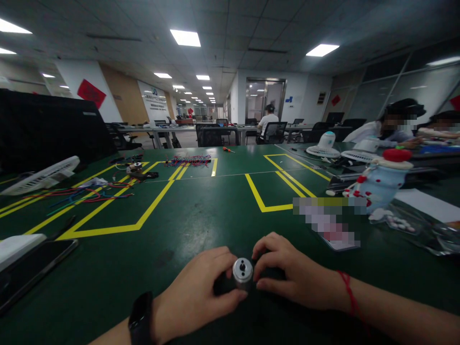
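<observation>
A small silver electric motor (243, 271) stands upright on the green table, its round end with a shaft and two dark holes facing up. My left hand (201, 282), with a black watch on the wrist, has its thumb and fingers closed around the motor's left side. On the other side, my right hand (293, 273) curves toward the motor with fingers bent and apart. Its fingertips are very close to the motor's right side; whether they touch it I cannot tell. A red string circles the right wrist.
At left lie a phone (36, 268), loose wires (89, 194) and a white fan part (43, 176). Farther back are a wire bundle (189, 161) and an orange screwdriver (228, 150). A blue bottle (386, 184) and white fans (324, 145) stand at right, near other people.
</observation>
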`<state>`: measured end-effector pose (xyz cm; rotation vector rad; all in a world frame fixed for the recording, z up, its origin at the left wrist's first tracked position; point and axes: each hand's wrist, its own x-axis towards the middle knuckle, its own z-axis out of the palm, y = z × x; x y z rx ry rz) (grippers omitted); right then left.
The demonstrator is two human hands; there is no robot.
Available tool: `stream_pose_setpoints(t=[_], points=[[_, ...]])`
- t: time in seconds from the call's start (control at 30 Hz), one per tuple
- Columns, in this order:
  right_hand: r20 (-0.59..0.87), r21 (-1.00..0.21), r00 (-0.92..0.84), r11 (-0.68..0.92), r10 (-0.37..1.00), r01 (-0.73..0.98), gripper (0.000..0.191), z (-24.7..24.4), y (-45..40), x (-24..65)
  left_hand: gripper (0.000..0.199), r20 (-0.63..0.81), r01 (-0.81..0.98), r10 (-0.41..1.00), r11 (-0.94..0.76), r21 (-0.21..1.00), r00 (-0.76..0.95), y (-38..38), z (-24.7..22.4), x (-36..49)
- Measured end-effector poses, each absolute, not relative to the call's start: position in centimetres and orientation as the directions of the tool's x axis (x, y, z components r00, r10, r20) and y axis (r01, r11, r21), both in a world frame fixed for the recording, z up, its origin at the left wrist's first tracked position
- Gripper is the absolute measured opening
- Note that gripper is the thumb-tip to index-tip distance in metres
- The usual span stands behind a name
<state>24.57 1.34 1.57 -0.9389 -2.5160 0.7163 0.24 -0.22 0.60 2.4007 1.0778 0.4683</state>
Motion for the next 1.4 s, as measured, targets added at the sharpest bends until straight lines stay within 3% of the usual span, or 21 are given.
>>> stream_pose_setpoints(t=[0.17, 0.33, 0.43, 0.53, 0.67, 0.87, 1.17, 1.4], points=[[0.152, -0.565, -0.727, 0.662, 0.670, 0.492, 0.011, 1.3, 1.4, 24.4, 0.016, 0.109, 0.609, 0.763, -0.585, 0.536, 0.637, -0.2, 0.4, 0.2], [0.206, -0.768, -0.619, 0.517, 0.758, 0.378, 0.013, 0.8, 2.3, 24.7, 0.015, 0.111, 0.610, 0.762, -0.588, 0.530, 0.638, -0.2, 0.4, 0.2], [0.186, -0.818, -0.565, 0.445, 0.804, 0.364, 0.016, 0.7, 2.7, 24.9, 0.015, 0.108, 0.615, 0.764, -0.586, 0.528, 0.636, -0.3, 0.5, 0.2], [0.198, -0.767, -0.611, 0.509, 0.767, 0.390, 0.009, 0.9, 2.3, 24.9, 0.015, 0.104, 0.618, 0.765, -0.585, 0.525, 0.636, -0.3, 0.5, 0.1], [0.215, -0.634, -0.678, 0.629, 0.702, 0.450, 0.013, 1.0, 1.5, 24.7, 0.015, 0.100, 0.623, 0.769, -0.581, 0.524, 0.632, -0.2, 0.6, 0.2], [0.378, -0.746, -0.495, 0.574, 0.782, 0.338, 0.005, 1.9, 1.2, 23.5, 0.015, 0.114, 0.619, 0.769, -0.584, 0.526, 0.629, -0.2, 0.5, 0.3], [0.413, -0.562, -0.562, 0.686, 0.717, 0.462, 0.011, 3.3, -0.2, 21.6, 0.014, 0.143, 0.606, 0.762, -0.599, 0.524, 0.631, -0.2, 0.4, 0.4], [0.396, -0.708, -0.489, 0.598, 0.777, 0.377, 0.006, 2.5, 0.2, 21.7, 0.016, 0.115, 0.630, 0.772, -0.585, 0.510, 0.624, -0.3, 0.6, 0.3]])
